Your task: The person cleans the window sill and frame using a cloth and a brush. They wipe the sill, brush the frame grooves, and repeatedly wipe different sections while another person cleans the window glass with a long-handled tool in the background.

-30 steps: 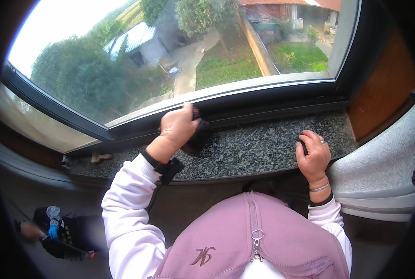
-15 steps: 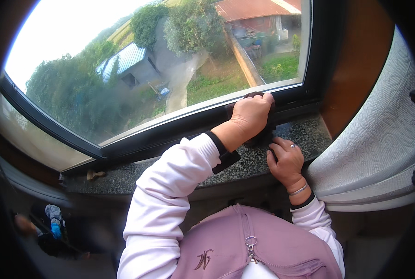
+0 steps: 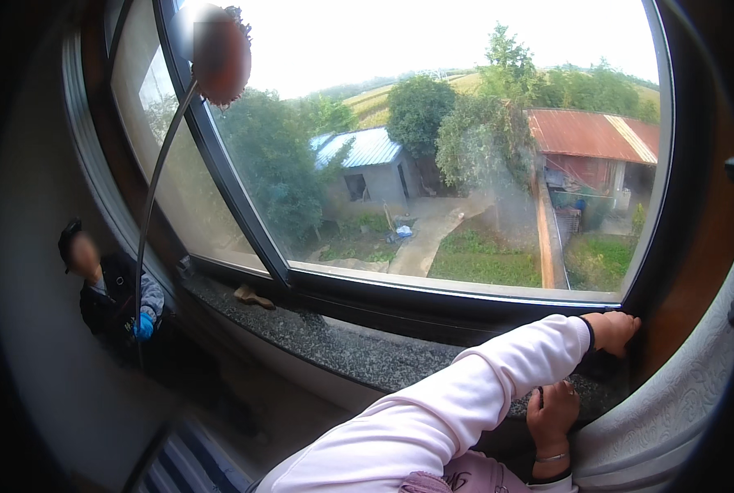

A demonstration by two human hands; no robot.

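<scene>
My left hand (image 3: 616, 331) reaches across to the lower right corner of the dark window frame (image 3: 465, 300). Its fingers are closed, pressing a dark cloth (image 3: 603, 362) that mostly sinks into shadow below the wrist. Nearer to me, my right hand (image 3: 553, 413) is at the edge of the speckled stone sill (image 3: 367, 355), fingers curled. What those fingers hold, if anything, is hidden.
At left a person (image 3: 116, 287) in a dark vest and blue glove holds a long pole (image 3: 147, 197) topped by a round reddish-brown head (image 3: 223, 59) near the glass. A small brown object (image 3: 253, 297) lies on the sill. A pale curtain (image 3: 679, 394) hangs at right.
My left hand has slid rightward along the frame into its corner with the cloth. My view has swung left and up, bringing the person's pole and its round head into sight.
</scene>
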